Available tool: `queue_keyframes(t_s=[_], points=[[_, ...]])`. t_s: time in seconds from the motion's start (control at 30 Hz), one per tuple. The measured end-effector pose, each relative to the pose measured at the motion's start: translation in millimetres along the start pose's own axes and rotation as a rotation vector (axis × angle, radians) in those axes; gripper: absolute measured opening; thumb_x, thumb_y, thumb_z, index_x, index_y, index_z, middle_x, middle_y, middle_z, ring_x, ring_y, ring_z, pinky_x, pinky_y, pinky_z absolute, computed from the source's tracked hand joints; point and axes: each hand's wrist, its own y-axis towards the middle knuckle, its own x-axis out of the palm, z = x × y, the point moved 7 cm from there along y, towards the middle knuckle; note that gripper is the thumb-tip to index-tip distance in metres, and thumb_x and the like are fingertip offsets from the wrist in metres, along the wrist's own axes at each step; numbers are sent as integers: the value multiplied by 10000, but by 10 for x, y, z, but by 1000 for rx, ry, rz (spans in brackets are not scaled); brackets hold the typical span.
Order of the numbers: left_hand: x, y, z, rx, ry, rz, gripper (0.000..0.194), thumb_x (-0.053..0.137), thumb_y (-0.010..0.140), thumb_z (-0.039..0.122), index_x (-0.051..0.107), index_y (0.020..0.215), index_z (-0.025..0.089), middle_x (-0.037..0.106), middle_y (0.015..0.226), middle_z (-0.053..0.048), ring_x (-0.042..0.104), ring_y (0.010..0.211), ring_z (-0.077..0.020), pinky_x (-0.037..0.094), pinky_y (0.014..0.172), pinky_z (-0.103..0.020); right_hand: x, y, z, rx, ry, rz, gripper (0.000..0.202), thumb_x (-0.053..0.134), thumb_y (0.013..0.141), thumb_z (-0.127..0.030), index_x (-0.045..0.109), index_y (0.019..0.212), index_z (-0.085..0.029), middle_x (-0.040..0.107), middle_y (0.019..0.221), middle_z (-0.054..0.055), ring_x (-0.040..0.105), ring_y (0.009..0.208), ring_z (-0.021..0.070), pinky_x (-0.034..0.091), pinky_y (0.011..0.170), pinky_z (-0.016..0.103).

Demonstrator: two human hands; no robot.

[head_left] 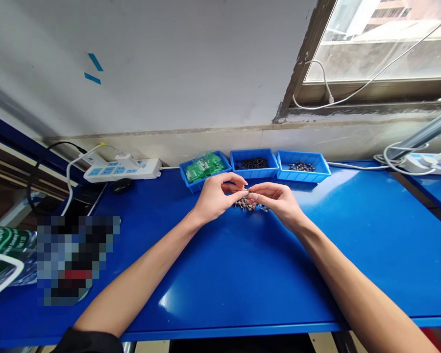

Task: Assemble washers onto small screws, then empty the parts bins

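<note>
My left hand [217,197] and my right hand [277,202] meet over the middle of the blue table [242,274]. Their fingertips close together around a small shiny metal fastener [248,192], too small to make out in detail. The left thumb and the right thumb and index finger are at it, while the left index finger arches above. Right beneath the fingers lies a loose pile of small brass and silver-coloured screws [249,206], partly hidden by both hands.
Behind the hands stand three blue bins: one with green plastic packets [205,167], one with dark screws [254,163], one with small metal parts [302,167]. A power strip [123,170], black mouse [121,185] and green-labelled bottle [11,250] are at left.
</note>
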Motion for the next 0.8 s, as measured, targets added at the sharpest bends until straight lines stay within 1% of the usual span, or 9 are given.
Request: queue_keyframes(t_s=[0.17,0.27,0.33,0.4,0.5,0.57,0.63,0.7,0.8], points=[[30,-8,13,-12,2,-44,194,791,739,262,706,879,157,748,907,-40,768,808,-189,641,750,-260,3,-14,-14,-2,25,7,342,948,620,-464,819,806,-207,791,750,39,698,679,169,564,702,319],[27,-6,32,12,46,-80,191,776,765,241,712,925,160,751,932,-43,769,832,-191,634,756,-257,20,-19,-16,21,33,-16,340,948,617,-465,816,788,-202,780,726,38,689,663,161,564,705,316],[20,-3,46,47,166,-121,192,756,797,222,725,976,163,755,968,-51,764,852,-195,631,787,-277,-1,-10,-31,12,24,0,338,939,623,-477,809,765,-199,772,714,41,695,663,173,570,707,329],[17,-1,45,88,384,-175,197,732,830,198,743,1024,170,761,1019,-65,751,914,-219,621,857,-329,-85,8,-76,-47,15,76,312,917,649,-476,804,753,-204,767,718,42,702,670,183,578,714,342],[12,0,-17,100,707,-252,210,704,855,150,758,1055,180,764,1101,-84,718,1042,-270,577,969,-402,-324,11,-173,-199,-11,300,255,850,712,-426,817,868,-227,803,907,61,732,752,205,593,744,365],[13,-1,-79,66,807,-295,203,674,870,119,756,1045,181,765,1110,-86,712,1059,-275,563,977,-398,-495,-7,-201,-259,-44,455,338,808,725,-382,804,1036,-247,785,1150,78,749,837,227,604,754,384],[22,-4,-131,25,852,-326,184,636,881,88,754,986,182,770,1047,-78,720,999,-259,567,915,-365,-612,-15,-187,-261,-73,549,479,782,721,-367,757,1187,-258,717,1332,95,755,901,247,616,758,399],[35,-8,-162,-1,873,-345,182,611,876,64,744,917,182,767,965,-67,721,917,-241,560,838,-335,-650,-9,-163,-246,-92,567,563,770,725,-377,712,1272,-256,666,1414,114,757,938,262,624,768,410],[48,-9,-172,6,873,-348,175,599,864,63,727,877,181,757,910,-61,706,851,-225,537,771,-312,-583,-3,-154,-236,-115,510,564,775,743,-413,694,1280,-259,659,1422,122,759,920,256,628,762,403]])
